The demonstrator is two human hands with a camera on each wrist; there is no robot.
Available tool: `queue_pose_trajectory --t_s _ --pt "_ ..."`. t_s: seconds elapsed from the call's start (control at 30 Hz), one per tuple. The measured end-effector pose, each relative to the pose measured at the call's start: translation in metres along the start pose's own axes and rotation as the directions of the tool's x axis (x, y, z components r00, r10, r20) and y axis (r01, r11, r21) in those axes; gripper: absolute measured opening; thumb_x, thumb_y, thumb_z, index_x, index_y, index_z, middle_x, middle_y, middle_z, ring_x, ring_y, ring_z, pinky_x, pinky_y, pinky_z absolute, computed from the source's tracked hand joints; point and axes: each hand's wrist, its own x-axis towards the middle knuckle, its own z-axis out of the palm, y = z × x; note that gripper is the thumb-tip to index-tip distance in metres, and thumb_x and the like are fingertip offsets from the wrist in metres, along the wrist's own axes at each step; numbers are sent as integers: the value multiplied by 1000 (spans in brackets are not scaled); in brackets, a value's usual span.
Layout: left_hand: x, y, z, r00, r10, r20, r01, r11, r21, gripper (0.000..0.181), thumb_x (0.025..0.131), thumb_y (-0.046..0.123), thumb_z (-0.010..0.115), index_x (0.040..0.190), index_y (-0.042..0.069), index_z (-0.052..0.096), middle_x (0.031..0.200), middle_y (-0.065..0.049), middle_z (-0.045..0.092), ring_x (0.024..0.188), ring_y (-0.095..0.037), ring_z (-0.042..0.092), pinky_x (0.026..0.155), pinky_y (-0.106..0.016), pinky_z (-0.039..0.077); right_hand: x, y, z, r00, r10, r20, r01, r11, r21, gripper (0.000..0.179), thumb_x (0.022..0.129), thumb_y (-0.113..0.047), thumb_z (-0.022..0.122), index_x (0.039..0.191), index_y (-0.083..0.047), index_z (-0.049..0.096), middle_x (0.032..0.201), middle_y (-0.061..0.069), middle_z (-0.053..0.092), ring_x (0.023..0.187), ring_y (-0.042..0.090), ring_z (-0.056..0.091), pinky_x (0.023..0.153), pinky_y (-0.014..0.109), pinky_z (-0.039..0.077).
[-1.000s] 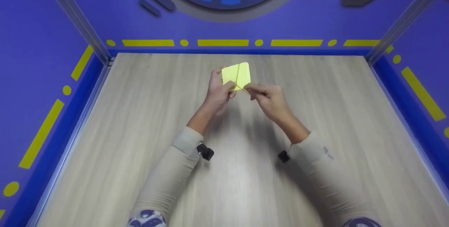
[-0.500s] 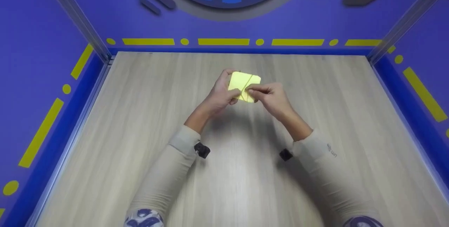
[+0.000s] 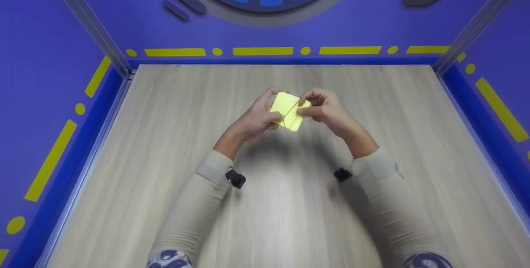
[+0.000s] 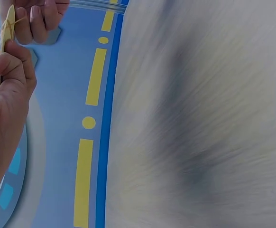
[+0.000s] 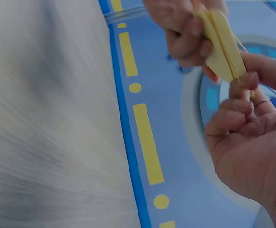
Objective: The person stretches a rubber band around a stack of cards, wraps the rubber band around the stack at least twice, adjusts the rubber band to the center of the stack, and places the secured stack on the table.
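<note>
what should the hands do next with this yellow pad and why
Probably ease the thin band along a little with the right hand, the left hand steadying the yellow pad: the band crosses the pad aslant, one strand stands off it in the right wrist view, and the right hand is at the pad's edge.

In the head view, part of the left hand (image 3: 259, 114) is hidden behind the yellow card (image 3: 283, 101), and we find the thin band (image 3: 291, 109) by the right hand (image 3: 330, 111) too small to trace. The top edge cuts off the round emblem (image 3: 265, 1), and at right of the left wrist view the tabletop (image 4: 209, 123) blurs
</note>
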Motion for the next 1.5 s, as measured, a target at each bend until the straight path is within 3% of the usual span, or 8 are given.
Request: queue_pose_trajectory --t_s 0.13,0.5,0.8,0.97,1.27,1.5 --pt "-1 0 -1 999 11 32 -11 1000 -5 67 91 -11 55 150 15 39 104 -11 63 72 -15 55 55 -22 40 1 -4 -6 999 20 40 -22 998 55 20 88 5 76 95 -11 66 73 -5 66 59 9 45 52 22 32" --pt "-1 -4 3 996 -3 90 -1 999 40 69 89 -11 55 151 14 38 99 -9 62 71 -15 53 56 -23 38 8 -6 -16 991 -9 134 -3 996 91 21 88 11 64 101 -5 61 72 -2 59 58 10 39 53 22 32" --pt "-2 -10 -2 1000 7 12 -7 1000 5 72 92 -9 57 155 19 37 108 -10 61 74 -15 56 55 -23 38 10 -3 -16 996 36 77 -47 989 141 19 89 10 65 100 -5 63 76 -2 62 62 10 45 55 23 36" --pt "-2 -11 -2 998 5 59 -6 1000 9 72 92 -9 58 156 14 35 108 -11 61 78 -16 57 57 -22 42 12 7 -14 996 55 73 -69 977 200 15 91 6 60 93 -8 65 77 -2 62 62 11 50 57 25 38" --pt "-3 -14 -1 997 12 76 -11 1000 -11 75 92 -10 56 159 11 31 107 -11 63 73 -14 55 56 -23 39 12 21 -3 994 -33 102 4 960 281 17 95 -2 47 96 -10 62 81 -1 63 65 11 59 59 24 45" --pt "-4 -12 1 999 35 -11 -35 999 6 76 94 -10 56 160 17 28 109 -11 63 69 -14 53 55 -22 40 5 21 0 998 -56 -5 56 967 248 13 104 -8 54 106 -8 67 95 1 68 73 13 62 64 24 52"
